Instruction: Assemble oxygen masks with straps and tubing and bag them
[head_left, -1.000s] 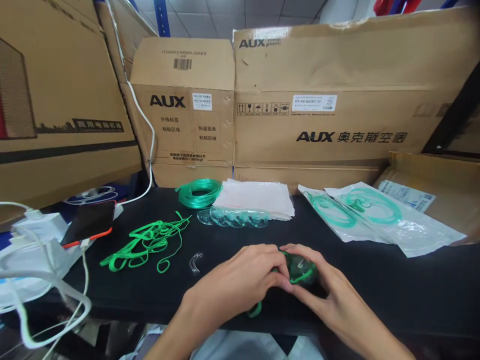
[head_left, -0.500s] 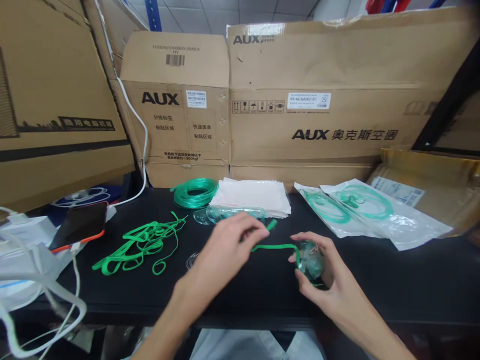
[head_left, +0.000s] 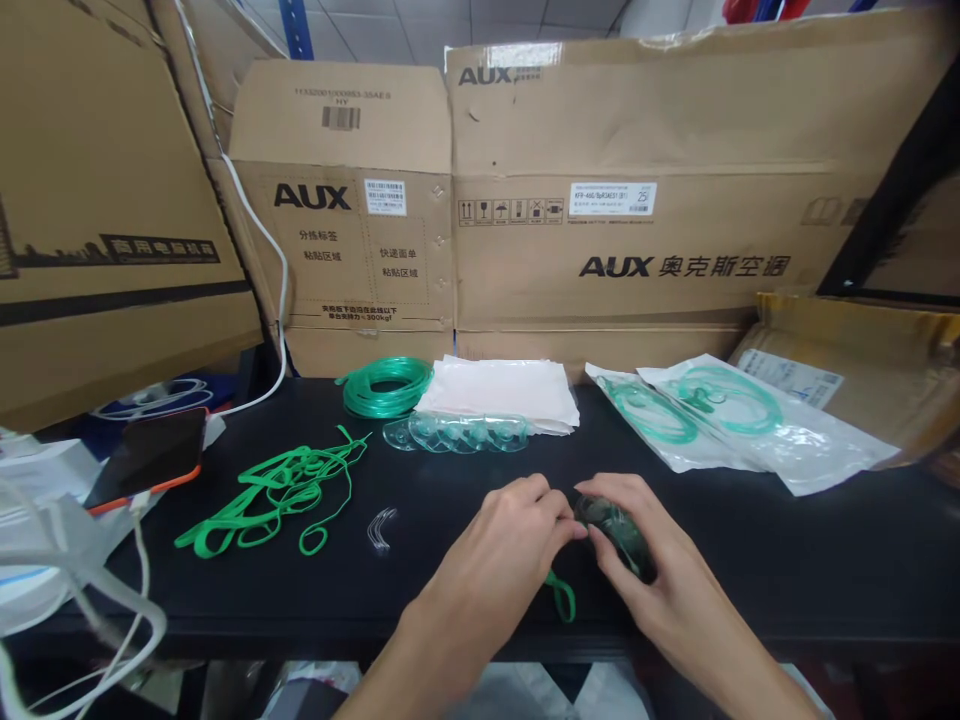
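Observation:
My right hand (head_left: pixel 660 550) curls around a clear greenish oxygen mask (head_left: pixel 619 530), just above the black table. At the mask's left edge, the fingertips of my left hand (head_left: pixel 517 540) are pinched together. A green elastic strap (head_left: pixel 562 597) hangs in a small loop under the left fingers, its upper part hidden by them. To the left lies a tangled heap of green strap (head_left: pixel 277 495). Several thin metal strips (head_left: pixel 381 530) rest between that heap and my left hand. Farther back, several more clear masks (head_left: pixel 469 433) lie in an overlapping row.
Behind the masks are a coil of green tubing (head_left: pixel 386 387) and a stack of white bags (head_left: pixel 499 390). Bagged tubing sets (head_left: pixel 735 415) lie at the right. A phone (head_left: pixel 154 455) and white cables crowd the left edge; cardboard boxes (head_left: pixel 622 230) wall off the back.
My left hand has moved right and down with the strap, from apart to touching the mask's edge. The strap stretched between the hands now hangs as a loop below. The view has shifted slightly.

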